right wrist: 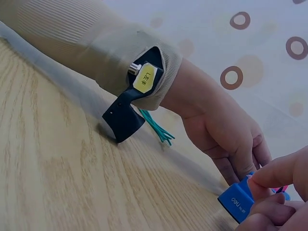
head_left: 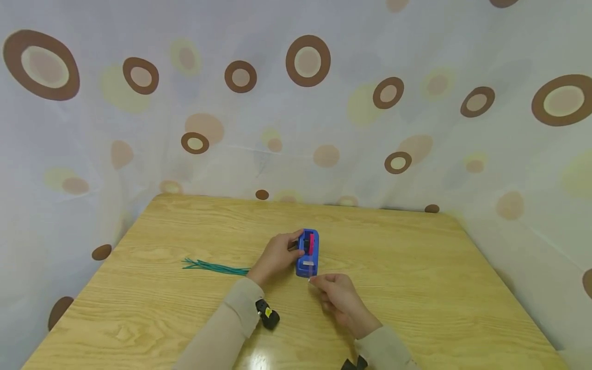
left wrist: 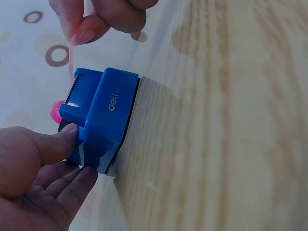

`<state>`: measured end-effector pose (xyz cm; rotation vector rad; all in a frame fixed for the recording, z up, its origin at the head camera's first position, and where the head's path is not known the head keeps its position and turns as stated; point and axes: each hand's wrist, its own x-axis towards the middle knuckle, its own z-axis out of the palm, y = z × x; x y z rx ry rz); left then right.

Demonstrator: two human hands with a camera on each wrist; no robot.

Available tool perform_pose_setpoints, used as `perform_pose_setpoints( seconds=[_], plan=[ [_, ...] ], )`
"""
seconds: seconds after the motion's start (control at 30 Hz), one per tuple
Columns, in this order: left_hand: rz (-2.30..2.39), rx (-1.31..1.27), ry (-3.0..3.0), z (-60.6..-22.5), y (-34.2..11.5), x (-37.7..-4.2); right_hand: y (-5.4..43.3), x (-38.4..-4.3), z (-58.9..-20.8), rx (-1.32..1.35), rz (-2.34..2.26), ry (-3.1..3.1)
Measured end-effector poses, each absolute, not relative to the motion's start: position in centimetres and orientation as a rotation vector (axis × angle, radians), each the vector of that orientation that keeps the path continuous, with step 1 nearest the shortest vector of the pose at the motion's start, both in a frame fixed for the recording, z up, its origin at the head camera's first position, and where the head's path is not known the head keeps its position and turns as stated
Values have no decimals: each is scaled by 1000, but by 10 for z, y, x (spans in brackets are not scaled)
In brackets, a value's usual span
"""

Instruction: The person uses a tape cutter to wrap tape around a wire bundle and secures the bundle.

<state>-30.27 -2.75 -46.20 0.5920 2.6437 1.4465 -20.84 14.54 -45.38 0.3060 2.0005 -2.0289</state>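
Observation:
A blue tape dispenser (head_left: 315, 257) with a pink tape core (head_left: 312, 244) stands on the wooden table, its serrated cutter facing the person. My left hand (head_left: 277, 255) grips it from the left, thumb on the near side and fingers along the body. A thin strip of clear tape (left wrist: 71, 61) stretches from the cutter end up to my right hand (head_left: 341, 299). The right thumb and index finger pinch the strip's end, just in front of the dispenser.
Several thin green stems (head_left: 217, 267) lie bundled on the table (head_left: 416, 288), left of the left forearm and partly behind its wrist. Black camera mounts (head_left: 268, 315) hang at both wrists. A dotted white curtain (head_left: 351, 128) borders the table's back and sides.

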Motion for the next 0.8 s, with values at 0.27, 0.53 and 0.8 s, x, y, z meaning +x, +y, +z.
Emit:
perform_pose_setpoints(
  seconds=[0.27, 0.53, 0.8],
  plan=[
    [1439, 585, 2629, -463, -29, -302, 143, -203, -453, 288, -2036, 1983],
    [1443, 574, 2623, -463, -29, -301, 142, -198, -453, 274, -2015, 2012],
    [1442, 567, 2624, -462, -29, -302, 141, -193, -450, 266, -1998, 2055]
  ],
)
